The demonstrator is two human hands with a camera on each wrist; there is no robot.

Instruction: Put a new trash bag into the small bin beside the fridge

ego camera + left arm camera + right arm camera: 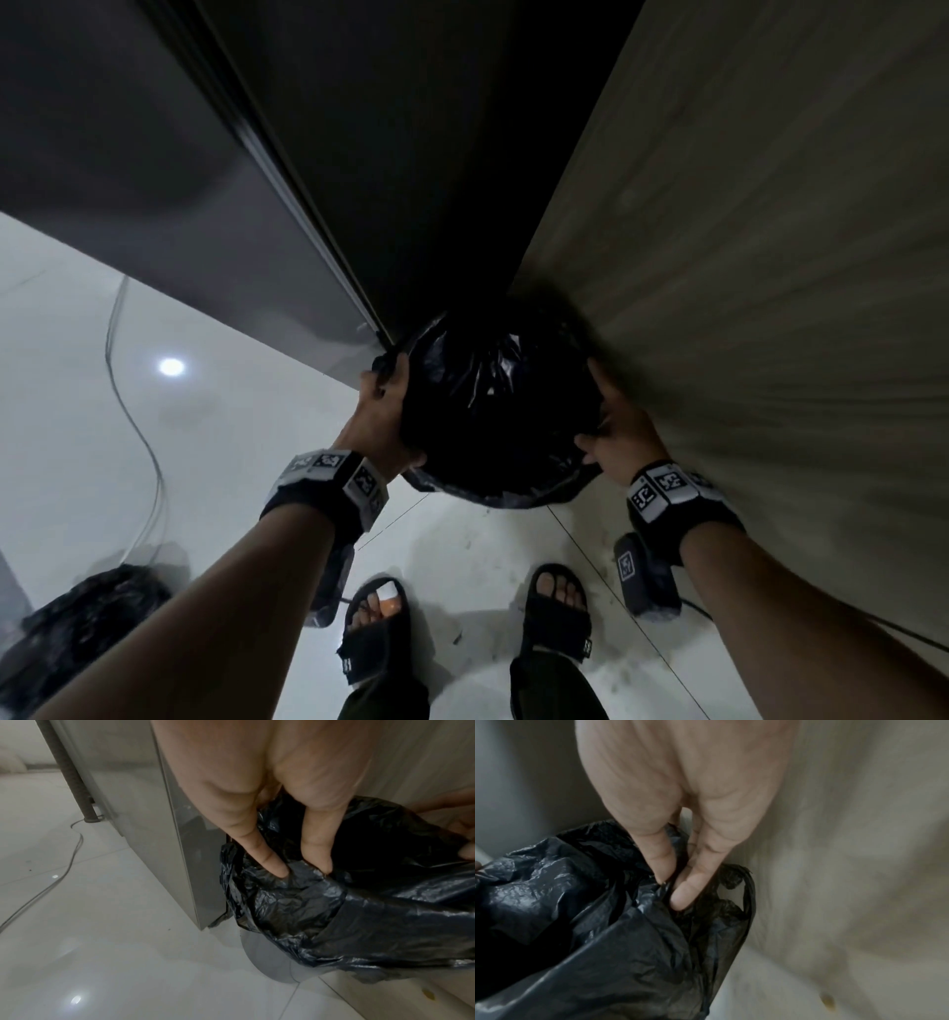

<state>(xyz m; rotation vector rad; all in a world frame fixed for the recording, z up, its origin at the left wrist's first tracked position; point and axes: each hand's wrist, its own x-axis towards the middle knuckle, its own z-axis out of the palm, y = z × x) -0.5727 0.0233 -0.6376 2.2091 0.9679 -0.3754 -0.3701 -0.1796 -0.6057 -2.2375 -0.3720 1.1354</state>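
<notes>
A black trash bag [493,406] lines the small grey bin [272,959], which stands in the gap between the fridge [179,169] and a pale wall. The bag's edge is folded out over the bin's rim. My left hand [387,395] grips the bag's left edge next to the fridge corner; in the left wrist view its fingertips [280,870] dig into the crumpled plastic [359,902]. On the wall side my right hand [603,437] pinches a fold of the bag [577,902] between a finger and thumb [685,894]. The bag hides the bin's inside.
The pale wall [770,257] is close on the right and the fridge side [144,811] close on the left. A second, filled black bag [77,627] lies on the white tiled floor at lower left, near a thin cable [138,426]. My sandalled feet [375,627] stand just before the bin.
</notes>
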